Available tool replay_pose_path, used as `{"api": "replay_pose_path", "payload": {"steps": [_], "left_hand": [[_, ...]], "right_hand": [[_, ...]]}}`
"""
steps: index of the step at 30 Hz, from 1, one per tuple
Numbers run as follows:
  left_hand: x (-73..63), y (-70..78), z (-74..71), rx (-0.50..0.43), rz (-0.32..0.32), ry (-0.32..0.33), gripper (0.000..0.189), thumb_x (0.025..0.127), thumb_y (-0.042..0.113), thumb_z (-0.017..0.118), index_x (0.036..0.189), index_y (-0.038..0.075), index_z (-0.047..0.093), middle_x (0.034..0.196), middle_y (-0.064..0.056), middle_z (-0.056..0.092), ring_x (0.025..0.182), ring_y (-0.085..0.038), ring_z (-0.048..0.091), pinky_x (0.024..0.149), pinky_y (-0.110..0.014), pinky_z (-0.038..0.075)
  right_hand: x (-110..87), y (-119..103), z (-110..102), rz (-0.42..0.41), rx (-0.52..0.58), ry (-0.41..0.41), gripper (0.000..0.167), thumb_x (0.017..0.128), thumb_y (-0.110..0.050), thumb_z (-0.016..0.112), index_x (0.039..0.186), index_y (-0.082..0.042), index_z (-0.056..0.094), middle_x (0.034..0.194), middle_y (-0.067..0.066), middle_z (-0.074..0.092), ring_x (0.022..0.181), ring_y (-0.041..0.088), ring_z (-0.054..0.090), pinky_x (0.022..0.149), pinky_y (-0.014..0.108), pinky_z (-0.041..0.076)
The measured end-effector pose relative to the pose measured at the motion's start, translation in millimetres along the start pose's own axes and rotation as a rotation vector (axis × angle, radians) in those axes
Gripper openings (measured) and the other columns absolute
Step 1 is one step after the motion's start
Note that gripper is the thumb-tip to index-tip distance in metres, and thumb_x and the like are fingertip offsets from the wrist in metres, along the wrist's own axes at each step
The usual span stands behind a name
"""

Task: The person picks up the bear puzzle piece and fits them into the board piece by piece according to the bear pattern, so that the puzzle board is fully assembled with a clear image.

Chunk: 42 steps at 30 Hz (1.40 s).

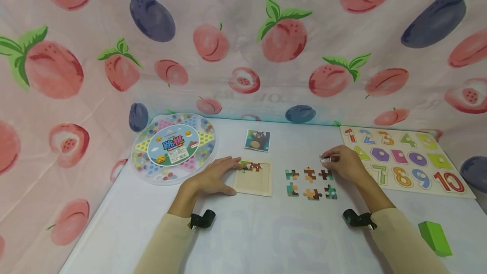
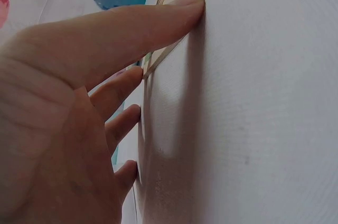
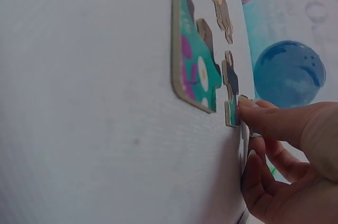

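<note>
My left hand (image 1: pixel 213 175) lies at the left side of a wooden puzzle tray (image 1: pixel 253 192), fingers fairly straight. In the left wrist view its thumb (image 2: pixel 158 26) touches the tray's near edge. Bear-patterned puzzle pieces (image 1: pixel 254 167) fill part of the tray's top row. Between thumb and fingers, my right hand (image 1: pixel 344 165) pinches a small puzzle piece (image 1: pixel 325 159) just behind the loose ones. Its picture is mostly hidden by the fingers. Several loose puzzle pieces (image 1: pixel 313 194) lie in two rows right of the tray, a green-and-purple corner piece (image 3: pixel 198 71) among them.
A bear picture card (image 1: pixel 257 141) lies behind the tray. To the left sits a round Chinese checkers box (image 1: pixel 173 145). A wooden number and shape board (image 1: pixel 412 155) is at the right, partly behind my right hand. Nearer stands a green block (image 1: pixel 435 238). A fruit-print cloth (image 1: pixel 247 109) hangs behind.
</note>
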State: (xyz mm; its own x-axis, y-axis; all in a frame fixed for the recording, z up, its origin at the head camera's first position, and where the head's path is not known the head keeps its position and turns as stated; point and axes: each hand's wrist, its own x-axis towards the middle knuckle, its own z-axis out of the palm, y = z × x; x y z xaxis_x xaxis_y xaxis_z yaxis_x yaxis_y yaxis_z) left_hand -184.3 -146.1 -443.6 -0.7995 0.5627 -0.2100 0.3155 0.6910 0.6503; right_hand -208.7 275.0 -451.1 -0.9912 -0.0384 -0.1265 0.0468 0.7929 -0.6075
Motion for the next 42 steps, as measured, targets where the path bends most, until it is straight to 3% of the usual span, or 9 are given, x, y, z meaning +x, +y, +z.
{"api": "replay_pose_path", "payload": {"steps": [8,16,26,30,37,42], "left_hand": [[-1.0,0.3,0.4,-0.009,-0.002,-0.001,0.072,0.08,0.023,0.085,0.145,0.017,0.055,0.168,-0.001,0.034,0.161,-0.033,0.018,0.13,-0.061,0.014],[-0.2,-1.2,3.0,-0.006,0.005,0.003,0.072,0.079,0.024,0.085,0.144,0.018,0.055,0.168,0.0,0.034,0.161,-0.033,0.018,0.129,-0.061,0.016],[-0.9,-0.5,0.8,-0.008,0.006,0.0,0.072,0.08,0.024,0.085,0.145,0.017,0.055,0.169,-0.001,0.033,0.161,-0.033,0.017,0.13,-0.061,0.013],[-1.1,0.0,-0.5,-0.004,0.013,-0.001,0.072,0.08,0.023,0.085,0.145,0.016,0.055,0.169,-0.002,0.034,0.161,-0.033,0.017,0.13,-0.06,0.012],[-0.9,-0.4,0.0,-0.007,0.005,-0.001,0.072,0.08,0.024,0.085,0.145,0.017,0.055,0.169,-0.001,0.034,0.161,-0.033,0.018,0.13,-0.062,0.014],[-0.3,-0.2,0.3,-0.009,0.0,0.002,0.072,0.079,0.024,0.085,0.145,0.018,0.056,0.169,0.0,0.034,0.161,-0.032,0.018,0.129,-0.062,0.015]], "right_hand": [[0.7,-1.4,1.0,0.019,-0.015,0.003,0.026,0.092,-0.013,0.074,0.116,-0.005,0.073,0.11,0.019,0.066,0.1,0.03,0.057,0.079,0.032,0.046],[-5.7,-3.8,-5.1,0.008,-0.001,0.0,0.031,0.091,-0.017,0.076,0.12,-0.006,0.072,0.116,0.019,0.063,0.103,0.031,0.06,0.076,0.028,0.046],[-7.1,-12.8,-14.0,-0.06,0.026,0.033,0.036,0.093,-0.018,0.074,0.127,-0.007,0.071,0.136,0.023,0.062,0.118,0.041,0.065,0.08,0.037,0.06],[-6.8,-18.2,-15.1,-0.066,0.038,0.027,0.038,0.094,-0.019,0.073,0.13,-0.007,0.069,0.137,0.021,0.061,0.119,0.04,0.064,0.082,0.035,0.059],[-3.4,-24.9,-12.5,-0.122,0.05,0.045,0.036,0.093,-0.016,0.074,0.128,-0.006,0.07,0.136,0.021,0.064,0.118,0.04,0.067,0.091,0.05,0.061],[-1.2,-32.9,-7.7,-0.186,0.067,0.039,0.035,0.093,-0.011,0.073,0.127,-0.004,0.071,0.134,0.023,0.065,0.115,0.041,0.069,0.093,0.052,0.061]]}}
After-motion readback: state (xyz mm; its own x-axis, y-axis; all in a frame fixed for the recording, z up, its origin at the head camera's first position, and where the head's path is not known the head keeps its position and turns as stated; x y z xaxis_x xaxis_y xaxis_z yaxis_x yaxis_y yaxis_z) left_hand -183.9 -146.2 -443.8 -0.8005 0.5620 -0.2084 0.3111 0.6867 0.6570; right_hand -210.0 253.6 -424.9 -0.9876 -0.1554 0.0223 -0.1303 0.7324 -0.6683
